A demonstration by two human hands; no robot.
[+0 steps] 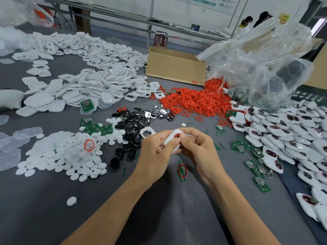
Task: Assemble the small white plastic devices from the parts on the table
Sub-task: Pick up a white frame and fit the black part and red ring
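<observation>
We log both hands meeting above the near middle of the grey bench (53, 209); the left hand (155, 152) curls its fingers round the small white device (170, 142) from the left, thumb laid on its face; the right hand (196, 149) pinches the same device from the right, thumb tip by the red rim showing at the device's opening; the device sits between the two hands, clear of the bench. Around them: white discs (62, 156) heaped to the left; black oval parts (131, 128) just behind the left hand, a white frame piece (147, 132) beside them; red rings (194, 101) piled further back; assembled white devices (283, 131) stacked at right with green circuit boards (256, 167) along their edge. One loose red ring (182, 170) lies below the right hand, apart from it.
</observation>
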